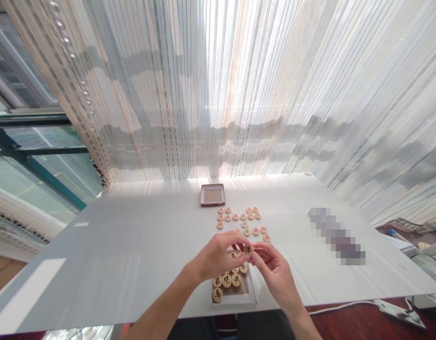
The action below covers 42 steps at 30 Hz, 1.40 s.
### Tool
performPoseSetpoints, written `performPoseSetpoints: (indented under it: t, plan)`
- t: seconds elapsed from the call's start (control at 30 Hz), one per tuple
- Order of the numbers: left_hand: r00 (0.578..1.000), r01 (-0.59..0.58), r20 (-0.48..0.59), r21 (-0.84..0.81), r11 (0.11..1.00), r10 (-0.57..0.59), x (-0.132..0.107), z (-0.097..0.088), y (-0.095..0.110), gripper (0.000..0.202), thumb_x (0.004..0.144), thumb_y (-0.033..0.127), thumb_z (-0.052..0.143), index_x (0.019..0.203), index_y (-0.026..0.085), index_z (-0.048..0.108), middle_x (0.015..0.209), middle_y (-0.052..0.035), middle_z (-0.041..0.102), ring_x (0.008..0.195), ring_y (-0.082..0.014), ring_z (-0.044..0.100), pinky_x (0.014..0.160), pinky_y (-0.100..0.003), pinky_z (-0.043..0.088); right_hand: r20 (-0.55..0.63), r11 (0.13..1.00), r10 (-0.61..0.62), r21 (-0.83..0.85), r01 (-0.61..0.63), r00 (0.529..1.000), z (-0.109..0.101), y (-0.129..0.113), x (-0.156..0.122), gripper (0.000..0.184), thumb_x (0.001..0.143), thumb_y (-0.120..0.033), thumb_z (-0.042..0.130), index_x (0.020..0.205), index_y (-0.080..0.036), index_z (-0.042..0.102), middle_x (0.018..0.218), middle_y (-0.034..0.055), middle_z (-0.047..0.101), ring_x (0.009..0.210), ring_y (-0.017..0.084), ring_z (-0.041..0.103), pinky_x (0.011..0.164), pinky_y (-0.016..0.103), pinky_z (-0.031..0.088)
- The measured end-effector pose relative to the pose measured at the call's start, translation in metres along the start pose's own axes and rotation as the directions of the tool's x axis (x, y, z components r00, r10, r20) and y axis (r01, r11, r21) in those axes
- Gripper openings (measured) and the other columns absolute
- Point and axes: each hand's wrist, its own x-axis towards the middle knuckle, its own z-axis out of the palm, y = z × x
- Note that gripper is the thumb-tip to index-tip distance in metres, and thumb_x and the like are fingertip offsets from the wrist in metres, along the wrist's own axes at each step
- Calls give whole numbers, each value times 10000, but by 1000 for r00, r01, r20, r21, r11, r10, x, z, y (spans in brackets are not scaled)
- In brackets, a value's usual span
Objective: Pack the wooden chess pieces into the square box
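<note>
A round wooden Chinese chess piece (248,250) with a black character is held up between my hands. My left hand (219,255) pinches its left side with thumb and fingers. On its right side the fingertips of my right hand (272,269) are closed on it too. Below them lies an open shallow box (252,297) holding several pieces with black characters, among them a horse piece (217,295) in the near left corner. My left hand covers part of the box. Beyond my hands, several loose pieces (235,217), mostly red-marked, lie face up in loose rows.
A box lid (212,195) lies behind the loose pieces on the white table (132,245). A blurred-out object (336,236) is at the right. Sheer curtains (210,94) hang along the far edge. A power strip (398,312) and cable lie below the table's right front edge.
</note>
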Motion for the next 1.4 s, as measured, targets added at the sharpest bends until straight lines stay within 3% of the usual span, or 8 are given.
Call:
performPoseSetpoints:
  t: [0.1, 0.27, 0.57, 0.8, 1.03, 1.4]
  plan:
    - [999, 32, -30, 16, 999, -32, -11, 3, 0, 196, 866, 230, 714, 1062, 217, 715, 956, -37, 743, 861, -169, 688, 840, -294, 572, 39, 1000, 31, 3, -31, 999, 1, 4, -3, 274, 898, -406, 700, 1090, -216, 652, 989, 78, 767, 915, 228, 733, 843, 352, 591]
    - [988, 89, -136, 76, 993, -78, -40, 2, -5, 237, 892, 242, 678, 1127, 257, 698, 1192, -62, 688, 1108, -221, 646, 1011, -381, 531, 11, 996, 59, -68, -59, 998, -3, 13, -3, 391, 875, -458, 708, 1173, -205, 680, 1004, 91, 767, 918, 248, 742, 868, 391, 598]
    - [935, 266, -306, 266, 927, -181, -94, -4, -37, 201, 970, 256, 542, 1107, 296, 683, 1170, -47, 671, 1120, -228, 638, 985, -424, 565, -105, 992, 89, -86, -98, 991, -9, 20, 5, 418, 804, -521, 751, 1049, -181, 744, 923, 106, 790, 847, 276, 771, 826, 414, 631]
    - [933, 289, -317, 382, 878, -169, -93, 1, -41, 208, 971, 258, 538, 1129, 290, 670, 1200, -50, 666, 1136, -238, 638, 987, -430, 564, -108, 989, 77, -120, -90, 991, -9, 23, 3, 365, 852, -479, 717, 1071, -187, 738, 997, 106, 779, 876, 257, 766, 848, 385, 619]
    - [927, 309, -326, 381, 871, -186, -93, 1, -41, 204, 980, 273, 523, 1126, 289, 665, 1191, -48, 675, 1127, -242, 645, 977, -446, 568, -97, 979, -8, -206, -12, 995, -7, 24, 4, 385, 828, -434, 750, 1121, -187, 713, 1042, 102, 763, 900, 229, 745, 889, 372, 606]
    - [928, 310, -323, 391, 867, -186, -95, 3, -44, 209, 982, 269, 519, 1129, 287, 666, 1202, -44, 671, 1146, -238, 628, 1004, -447, 542, -65, 972, 23, -230, -37, 998, -9, 31, 2, 399, 852, -417, 738, 1174, -188, 682, 1067, 100, 748, 928, 227, 726, 916, 373, 584]
